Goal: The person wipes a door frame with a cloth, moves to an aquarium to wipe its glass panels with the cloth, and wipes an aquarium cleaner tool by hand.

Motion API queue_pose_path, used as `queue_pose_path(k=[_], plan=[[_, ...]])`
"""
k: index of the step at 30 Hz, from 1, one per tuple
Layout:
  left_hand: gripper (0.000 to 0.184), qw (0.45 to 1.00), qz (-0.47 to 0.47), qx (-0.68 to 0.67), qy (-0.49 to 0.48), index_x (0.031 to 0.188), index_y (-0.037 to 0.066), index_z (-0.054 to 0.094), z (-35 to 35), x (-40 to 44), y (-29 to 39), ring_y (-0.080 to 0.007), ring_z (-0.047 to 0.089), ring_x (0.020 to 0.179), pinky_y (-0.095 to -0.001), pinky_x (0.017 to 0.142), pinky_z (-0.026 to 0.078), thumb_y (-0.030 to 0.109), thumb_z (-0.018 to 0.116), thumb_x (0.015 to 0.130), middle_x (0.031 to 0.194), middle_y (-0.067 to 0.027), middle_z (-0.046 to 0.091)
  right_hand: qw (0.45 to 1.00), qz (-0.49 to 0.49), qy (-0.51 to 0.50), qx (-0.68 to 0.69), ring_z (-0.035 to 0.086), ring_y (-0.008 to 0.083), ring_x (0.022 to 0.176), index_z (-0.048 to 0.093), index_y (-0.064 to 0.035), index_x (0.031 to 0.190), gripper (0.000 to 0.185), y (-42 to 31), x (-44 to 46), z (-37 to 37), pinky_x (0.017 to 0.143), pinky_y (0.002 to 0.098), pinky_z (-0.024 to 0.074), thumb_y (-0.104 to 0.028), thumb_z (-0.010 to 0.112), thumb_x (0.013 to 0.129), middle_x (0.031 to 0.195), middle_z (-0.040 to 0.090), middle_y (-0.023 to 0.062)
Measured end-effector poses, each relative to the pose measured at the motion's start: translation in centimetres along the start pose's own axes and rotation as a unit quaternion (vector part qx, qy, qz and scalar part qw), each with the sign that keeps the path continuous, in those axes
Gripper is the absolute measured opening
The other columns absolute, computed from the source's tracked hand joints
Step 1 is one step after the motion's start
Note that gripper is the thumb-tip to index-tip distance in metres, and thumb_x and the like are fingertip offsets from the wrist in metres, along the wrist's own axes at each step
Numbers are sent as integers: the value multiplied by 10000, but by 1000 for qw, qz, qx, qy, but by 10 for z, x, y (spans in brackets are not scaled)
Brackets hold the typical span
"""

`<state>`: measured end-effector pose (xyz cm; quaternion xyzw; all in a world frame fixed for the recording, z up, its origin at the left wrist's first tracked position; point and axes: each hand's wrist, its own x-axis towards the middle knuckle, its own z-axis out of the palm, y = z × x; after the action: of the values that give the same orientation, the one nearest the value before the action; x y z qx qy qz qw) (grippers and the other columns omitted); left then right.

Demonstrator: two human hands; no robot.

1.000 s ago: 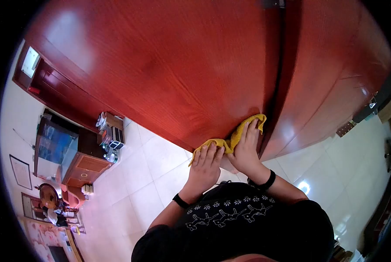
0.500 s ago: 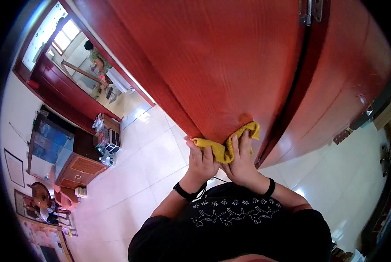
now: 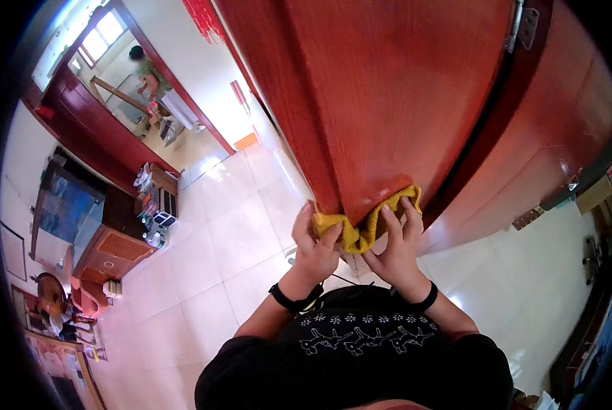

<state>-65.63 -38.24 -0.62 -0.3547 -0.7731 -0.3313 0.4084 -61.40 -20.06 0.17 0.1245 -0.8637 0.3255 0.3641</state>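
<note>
Both hands are set a little apart at the two ends of a yellow cloth (image 3: 357,242), which is gripped between them and pressed to the red door (image 3: 395,123), near the narrow end of the panel seen just in front of the body. By the left hand (image 3: 313,262) the cloth's left end is held at the door's left edge, with fingers bent around it; by the right hand (image 3: 399,262) the other end is held flat, fingers laid over it. Such a spread grip was probably chosen so that the width of the panel is spanned and even pressure is given. Black bands (image 3: 425,295) are worn on both wrists, clear of the cloth. No brand or label can be read: only white flowers and animals are printed on the black shirt (image 3: 354,372), and any writing on the wall frame (image 3: 12,250) is too dark to be made out.
</note>
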Motion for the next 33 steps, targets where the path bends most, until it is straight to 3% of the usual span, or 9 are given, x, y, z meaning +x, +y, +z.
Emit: queue_pose_path(k=[3, 8, 13, 14, 19, 23, 24, 28, 33], plan=[[442, 998, 1, -23, 61, 1124, 90, 619, -2, 9, 1, -371, 378, 1262, -416, 996, 448, -108, 651, 730, 1307, -180, 302, 999, 0, -23, -31, 353, 434, 1232, 494, -178, 1352, 793, -1, 6, -14, 1018, 538, 286, -301, 830, 644, 1407, 340, 232], [417, 995, -4, 89, 39, 1192, 7, 526, -30, 39, 14, -357, 421, 1157, -434, 977, 376, -72, 566, 785, 1211, -188, 424, 996, -18, -65, 61, 561, 294, 926, 546, -156, 1338, 620, 12, 22, -32, 772, 347, 482, -70, 725, 751, 1078, 525, 167], [489, 987, -44, 80, 132, 1351, -64, 432, -35, 71, 13, -346, 426, 1180, -408, 1048, 315, -14, 496, 868, 1245, -186, 470, 977, -17, -116, 178, 538, 345, 920, 414, -46, 1422, 711, -11, 42, -36, 846, 393, 472, -102, 717, 781, 1047, 509, 178], [615, 985, -45, 81, 148, 1364, -71, 418, -37, 81, 13, -363, 445, 1127, -425, 995, 361, -119, 520, 759, 1238, -211, 463, 977, -52, -94, 184, 532, 344, 950, 368, -17, 1437, 758, -17, 48, -36, 857, 384, 466, -118, 725, 777, 1073, 498, 190], [669, 988, -58, 19, 139, 1478, -39, 248, -55, 137, 35, -334, 413, 1265, -371, 1058, 332, -105, 440, 841, 1270, -213, 458, 974, -126, 11, 188, 489, 308, 997, 230, 50, 1479, 872, -40, 86, -47, 935, 376, 415, -92, 706, 762, 1195, 435, 208], [673, 990, -36, 3, 137, 1486, -56, 198, -57, 144, 39, -356, 427, 1263, -385, 1070, 321, -64, 433, 855, 1405, -252, 389, 971, -206, 29, 120, 380, 428, 1283, 270, 34, 1469, 844, -46, 105, -60, 1066, 463, 317, -171, 697, 770, 1465, 295, 273], [690, 991, -41, -23, 125, 1489, -62, 165, -56, 144, 43, -382, 394, 1299, -398, 1088, 299, -36, 446, 859, 1443, -271, 338, 976, -197, -7, 89, 183, 511, 1397, 289, 24, 1461, 807, -50, 105, -62, 1109, 558, 215, -189, 681, 788, 1537, 168, 286], [724, 997, -40, 21, 59, 1513, -35, 51, -57, 149, 41, -302, 204, 1439, -372, 1153, 166, 39, 451, 914, 1564, -224, 164, 981, -192, 27, 22, 266, 601, 1265, 379, -87, 1442, 758, -53, 103, -33, 1029, 708, 200, -306, 708, 795, 1492, 221, 303], [743, 998, -20, 26, 52, 1519, -18, 25, -66, 166, 41, -313, 169, 1448, -377, 1156, 151, 50, 417, 891, 1573, -227, 106, 983, -181, 23, -21, 234, 622, 1260, 370, -134, 1452, 796, -55, 114, -35, 991, 733, 188, -432, 701, 793, 1493, 176, 329]])
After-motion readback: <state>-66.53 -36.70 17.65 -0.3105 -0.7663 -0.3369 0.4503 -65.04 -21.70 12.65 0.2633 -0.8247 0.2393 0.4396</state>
